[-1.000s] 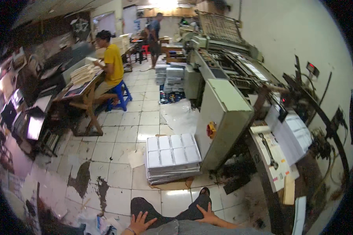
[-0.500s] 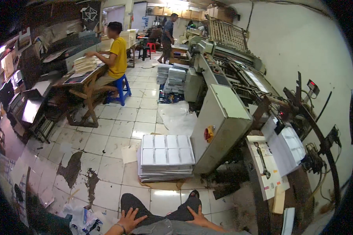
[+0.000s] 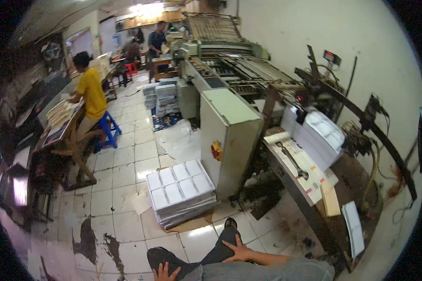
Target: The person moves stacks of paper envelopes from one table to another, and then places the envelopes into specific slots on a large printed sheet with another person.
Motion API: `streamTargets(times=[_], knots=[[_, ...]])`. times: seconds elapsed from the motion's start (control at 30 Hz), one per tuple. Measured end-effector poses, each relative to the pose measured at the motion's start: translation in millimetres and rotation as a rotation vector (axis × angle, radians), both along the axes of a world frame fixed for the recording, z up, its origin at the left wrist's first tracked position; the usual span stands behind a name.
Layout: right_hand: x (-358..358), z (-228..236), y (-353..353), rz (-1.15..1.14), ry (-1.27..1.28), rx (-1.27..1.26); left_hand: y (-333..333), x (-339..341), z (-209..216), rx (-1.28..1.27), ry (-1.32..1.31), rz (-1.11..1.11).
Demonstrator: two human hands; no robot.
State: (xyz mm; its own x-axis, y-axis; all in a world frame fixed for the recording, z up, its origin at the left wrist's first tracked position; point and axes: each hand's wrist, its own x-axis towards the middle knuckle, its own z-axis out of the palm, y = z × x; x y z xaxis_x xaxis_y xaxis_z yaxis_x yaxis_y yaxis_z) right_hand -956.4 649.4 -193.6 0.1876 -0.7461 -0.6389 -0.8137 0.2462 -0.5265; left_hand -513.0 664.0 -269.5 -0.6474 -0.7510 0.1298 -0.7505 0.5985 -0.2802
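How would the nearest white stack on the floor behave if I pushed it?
The white stack is probably heavy, given its many layers. Those layers might slip apart, since their edges look uneven. It seems unlikely to tip, being wider than tall.

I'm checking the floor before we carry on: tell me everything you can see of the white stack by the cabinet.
The white stack looks like paper sheets, its rectangular top showing eight pale panels in two rows of four, with greyish borders. Its layered sides look slightly uneven. It stands on a brown, cardboard-like sheet on the tiled floor, close beside the green-grey cabinet; whether they touch is unclear. Neither the left hand nor the right hand touches it.
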Motion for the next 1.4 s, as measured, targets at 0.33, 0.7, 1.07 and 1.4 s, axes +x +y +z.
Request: streamTargets(times=[0.33,0.7,1.07,1.4], knots=[[4,20,7,-0.052,0.042,0.004,-2,0,11,0.502,0.038,0.054],[2,18,4,-0.054,0.037,0.052,-14,-20,65,0.929,0.05,0.219],[-1,6,7,-0.037,0.018,-0.001,-15,-21,64,0.941,0.063,0.221],[1,17,5,-0.049,0.046,0.03,-14,-32,88,0.945,0.045,0.256]])
